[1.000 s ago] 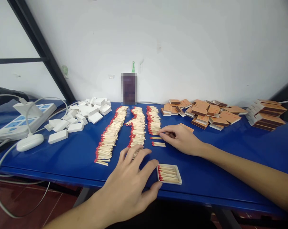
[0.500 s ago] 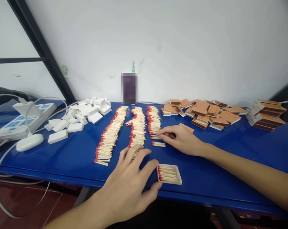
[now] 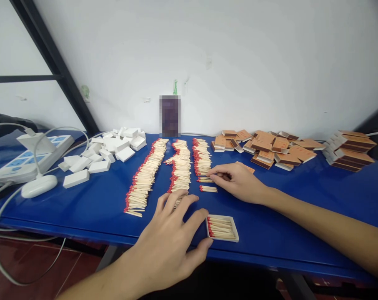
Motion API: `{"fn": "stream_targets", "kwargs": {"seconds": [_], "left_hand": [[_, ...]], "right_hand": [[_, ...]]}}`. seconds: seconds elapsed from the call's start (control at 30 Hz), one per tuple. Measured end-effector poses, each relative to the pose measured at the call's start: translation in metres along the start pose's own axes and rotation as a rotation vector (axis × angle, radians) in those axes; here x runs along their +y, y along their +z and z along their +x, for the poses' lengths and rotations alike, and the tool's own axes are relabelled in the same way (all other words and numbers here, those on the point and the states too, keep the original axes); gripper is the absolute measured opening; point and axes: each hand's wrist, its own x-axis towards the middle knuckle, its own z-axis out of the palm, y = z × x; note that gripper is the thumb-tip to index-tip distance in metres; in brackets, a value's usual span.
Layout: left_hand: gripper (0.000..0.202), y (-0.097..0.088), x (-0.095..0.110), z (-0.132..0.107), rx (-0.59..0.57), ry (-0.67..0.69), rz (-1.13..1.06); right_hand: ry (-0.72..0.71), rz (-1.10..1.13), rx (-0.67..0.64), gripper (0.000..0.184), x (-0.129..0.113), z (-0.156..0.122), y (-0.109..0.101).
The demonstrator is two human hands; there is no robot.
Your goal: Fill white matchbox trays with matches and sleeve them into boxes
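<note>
My left hand lies flat on the blue table with its fingers spread. Its thumb and forefinger touch the left end of a white inner tray filled with red-tipped matches. My right hand is curled at the near end of the right row of matches, its fingertips pinched on a few matches there. A small loose bundle of matches lies just in front of that hand. Two more rows of matches run beside it, the left row being the longest.
A pile of empty white trays lies at the back left. Orange matchbox sleeves are scattered at the back right, with a stack of boxes further right. A power strip with cables and a white plug sits at the left edge.
My right hand's fingers have shifted slightly at the end of the right row. The left hand and the tray have stayed still.
</note>
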Motion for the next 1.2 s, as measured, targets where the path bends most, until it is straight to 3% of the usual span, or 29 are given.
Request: {"fn": "stream_targets", "kwargs": {"seconds": [0.73, 0.93, 1.2], "left_hand": [[0.028, 0.0008, -0.0007, 0.0005, 0.001, -0.003, 0.007], [0.027, -0.0003, -0.0004, 0.0003, -0.004, -0.004, 0.006], [0.027, 0.0015, -0.0007, -0.001, 0.003, -0.006, 0.003]], "right_hand": [[-0.053, 0.007, -0.014, 0.024, 0.0017, -0.0023, 0.0009], [-0.166, 0.043, -0.073, 0.027, -0.0018, -0.0043, -0.001], [-0.225, 0.013, -0.048, 0.026, -0.0033, -0.0041, -0.001]]}}
